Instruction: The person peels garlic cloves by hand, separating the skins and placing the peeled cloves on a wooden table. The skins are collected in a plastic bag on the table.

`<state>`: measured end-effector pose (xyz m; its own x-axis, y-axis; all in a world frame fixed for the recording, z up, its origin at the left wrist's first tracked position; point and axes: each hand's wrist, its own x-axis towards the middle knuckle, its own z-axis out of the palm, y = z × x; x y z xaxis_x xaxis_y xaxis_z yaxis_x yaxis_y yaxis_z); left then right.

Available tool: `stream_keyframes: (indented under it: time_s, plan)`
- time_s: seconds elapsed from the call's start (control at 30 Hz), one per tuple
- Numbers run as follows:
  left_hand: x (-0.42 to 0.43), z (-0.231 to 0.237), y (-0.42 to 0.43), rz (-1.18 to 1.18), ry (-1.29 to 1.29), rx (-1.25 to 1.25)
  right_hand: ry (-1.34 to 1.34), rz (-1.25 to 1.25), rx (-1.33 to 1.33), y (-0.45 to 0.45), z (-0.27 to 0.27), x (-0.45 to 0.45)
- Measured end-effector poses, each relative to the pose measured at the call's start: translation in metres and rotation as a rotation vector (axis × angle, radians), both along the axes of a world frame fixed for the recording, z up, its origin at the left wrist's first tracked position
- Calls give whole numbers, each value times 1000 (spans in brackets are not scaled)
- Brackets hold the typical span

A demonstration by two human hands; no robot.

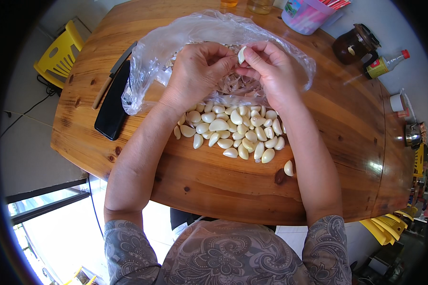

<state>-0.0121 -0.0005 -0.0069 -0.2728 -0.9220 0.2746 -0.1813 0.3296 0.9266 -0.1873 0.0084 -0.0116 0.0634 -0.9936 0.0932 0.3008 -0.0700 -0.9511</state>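
Note:
A peeled-looking garlic clove (241, 55) is pinched between the thumb and fingers of my right hand (267, 67). Close beside it, my left hand (199, 69) has its thumb and forefinger pressed together; whether a scrap of skin is between them is too small to tell. Both hands are over a clear plastic bag (149, 53) spread open, with papery garlic skins (240, 85) inside. Nearer to me, a pile of pale garlic cloves (235, 128) lies on the wooden table (217, 181). One single clove (288, 168) sits apart, near my right forearm.
Left of the bag lie a knife with a wooden handle (105, 89) and a black flat object (112, 103). Along the far right edge stand a lilac tub (303, 17), a dark jug (355, 44) and a red-capped bottle (385, 66). A yellow chair (59, 55) is at the left.

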Motion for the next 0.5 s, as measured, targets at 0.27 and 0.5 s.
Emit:
stream_keyframes:
  time_s: [0.27,0.5]
  plan:
    - [1,0,-1,2,-58,-58,24,-3,9,2,-1,0]
    - [0,0,-1,-13,-24,-41,-11,8,27,0,-1,-1]
